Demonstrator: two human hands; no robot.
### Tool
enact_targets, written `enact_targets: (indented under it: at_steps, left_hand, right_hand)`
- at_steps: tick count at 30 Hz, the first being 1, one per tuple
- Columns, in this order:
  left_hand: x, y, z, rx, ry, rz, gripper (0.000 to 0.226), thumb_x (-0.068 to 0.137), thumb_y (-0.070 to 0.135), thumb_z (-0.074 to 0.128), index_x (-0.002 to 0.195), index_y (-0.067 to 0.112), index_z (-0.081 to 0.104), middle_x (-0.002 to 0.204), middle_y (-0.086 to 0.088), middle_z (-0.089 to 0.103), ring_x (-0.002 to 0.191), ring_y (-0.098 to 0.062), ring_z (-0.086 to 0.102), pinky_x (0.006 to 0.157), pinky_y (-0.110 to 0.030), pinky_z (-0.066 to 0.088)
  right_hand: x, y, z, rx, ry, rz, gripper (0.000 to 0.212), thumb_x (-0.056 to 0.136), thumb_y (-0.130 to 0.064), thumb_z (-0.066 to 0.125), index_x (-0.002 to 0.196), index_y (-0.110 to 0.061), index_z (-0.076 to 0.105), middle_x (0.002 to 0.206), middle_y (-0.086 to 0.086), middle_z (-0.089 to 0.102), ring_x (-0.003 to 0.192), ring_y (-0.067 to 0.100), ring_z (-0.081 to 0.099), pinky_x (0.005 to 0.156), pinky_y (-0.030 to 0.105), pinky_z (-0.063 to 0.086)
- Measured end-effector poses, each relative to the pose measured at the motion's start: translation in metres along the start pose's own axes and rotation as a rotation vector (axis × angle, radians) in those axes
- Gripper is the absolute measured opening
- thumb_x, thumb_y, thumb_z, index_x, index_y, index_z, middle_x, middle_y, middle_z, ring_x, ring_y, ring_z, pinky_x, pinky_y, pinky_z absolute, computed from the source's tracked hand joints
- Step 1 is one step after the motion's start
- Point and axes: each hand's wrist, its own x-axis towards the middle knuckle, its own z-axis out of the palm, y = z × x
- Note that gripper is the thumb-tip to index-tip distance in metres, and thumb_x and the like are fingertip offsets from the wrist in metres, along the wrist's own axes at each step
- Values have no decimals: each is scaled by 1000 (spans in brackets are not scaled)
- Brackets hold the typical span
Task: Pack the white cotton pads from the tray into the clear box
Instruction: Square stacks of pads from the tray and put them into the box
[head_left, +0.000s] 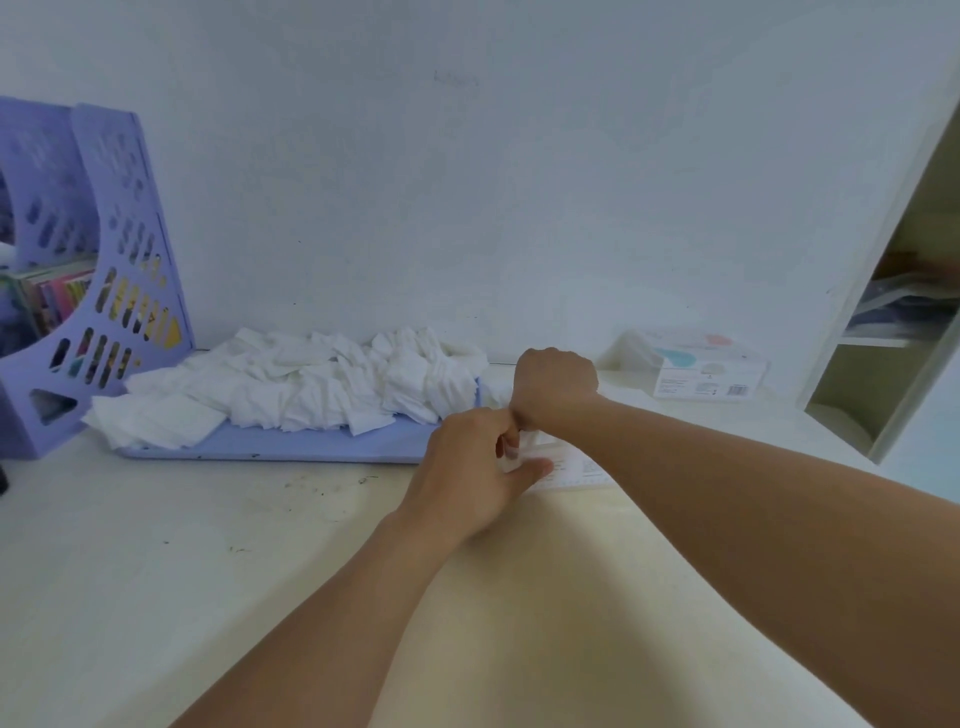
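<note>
Pale table (156, 545): both hands work at the clear box (566, 467); left hand (470, 478) fingers (511, 434) curl on white material, right hand (556, 387) fingers hidden, so steady the box before filling.

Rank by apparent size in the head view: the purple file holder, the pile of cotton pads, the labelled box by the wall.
1. Pile of cotton pads, widest spread.
2. Purple file holder, cut off at the frame edge, so its rank against the pile is unsure.
3. Labelled box, clearly smallest, though it sits farther back.
</note>
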Motion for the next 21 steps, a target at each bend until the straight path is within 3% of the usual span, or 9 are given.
enact_targets:
  at_steps: [2, 6, 10, 13, 17, 19, 21]
  left_hand:
    - [0, 1, 0, -1, 0, 0, 32, 77, 42, 83, 74, 25, 57, 70, 17, 56, 66, 1, 52, 61, -17, 36]
    - [0, 5, -2, 22, -8, -9, 36, 77, 43, 84, 70, 29, 51, 70, 16, 52, 65, 0, 49, 60, -18, 33]
    - [1, 5, -2, 22, -11, -15, 38, 77, 45, 83, 69, 32, 48, 71, 17, 50, 65, 0, 47, 59, -18, 31]
    - [-2, 3, -2, 1, -59, 22, 32, 78, 48, 81, 79, 30, 55, 73, 15, 50, 64, -2, 47, 61, -21, 34]
    - [-7, 3, -7, -93, -61, -16, 37, 78, 58, 72, 106, 37, 59, 69, 4, 51, 59, -6, 45, 63, -31, 46]
    - [-6, 4, -15, -195, 15, -58, 31, 83, 55, 64, 107, 36, 58, 64, -1, 53, 55, -7, 45, 60, -32, 47]
    - [-2, 5, -24, -290, 117, -117, 16, 93, 40, 61, 101, 27, 61, 57, 5, 51, 52, -4, 45, 54, -22, 40]
  right_hand:
    - [3, 3, 5, -28, -3, 1, 22, 79, -24, 69, 83, -12, 50, 80, -2, 52, 72, 14, 50, 60, 24, 37]
    - [11, 13, 19, -20, -98, 108, 68, 79, -43, 66, 132, -9, 39, 127, 13, 45, 123, 32, 41, 95, 41, 36]
    - [15, 13, 23, -8, -204, 113, 78, 86, -47, 58, 149, -11, 31, 149, 15, 39, 141, 34, 32, 115, 51, 23]
    - [13, 11, 12, 54, -299, 123, 85, 85, -52, 61, 153, -14, 28, 154, 14, 36, 144, 34, 30, 118, 52, 22]
    - [8, 15, -19, 316, -383, 111, 78, 75, -36, 70, 145, -17, 40, 144, 13, 42, 126, 35, 47, 105, 47, 45]
    - [3, 13, -35, 433, -339, 106, 79, 75, -41, 73, 145, -18, 45, 147, 13, 41, 130, 36, 45, 105, 48, 45]
    - [-3, 7, -49, 412, -190, 92, 79, 77, -47, 72, 145, -17, 46, 150, 14, 40, 137, 37, 40, 109, 52, 40]
